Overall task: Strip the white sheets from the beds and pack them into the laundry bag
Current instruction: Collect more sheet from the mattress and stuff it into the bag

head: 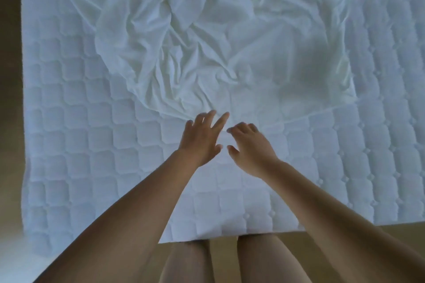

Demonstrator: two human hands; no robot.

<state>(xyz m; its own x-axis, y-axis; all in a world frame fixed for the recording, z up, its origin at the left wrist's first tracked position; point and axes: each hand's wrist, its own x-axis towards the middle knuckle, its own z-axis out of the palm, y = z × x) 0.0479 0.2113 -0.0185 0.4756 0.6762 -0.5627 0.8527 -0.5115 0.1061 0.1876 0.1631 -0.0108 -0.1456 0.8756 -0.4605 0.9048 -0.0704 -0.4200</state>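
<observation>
One white sheet (207,41), one bed, two hands and two bare legs (186,264) are in view, seen from above by a camera on the person's head.

The bed fills most of the picture. Its bare mattress (92,145) is white and quilted in a pattern of small stitched squares, exposed along the left side, the right side and the whole near end. A strip of brown floor (10,122) runs down the left edge, and tan floor shows below the foot of the mattress, where the person stands with both legs against it.

The sheet lies loose on the middle and far part of the mattress, pulled off the corners and bunched into a heap of deep creases and folds. Its right part lies flatter, with a straight edge slanting across the quilting.

Both bare arms reach forward over the mattress, the hands side by side and just apart. The left hand (202,138) has its grip apart, fingers straight and spread, tips at the sheet's near edge. The right hand (250,145) has its fingers loosely bent, thumb out, its grip holding nothing. Whether either hand touches the cloth cannot be told
</observation>
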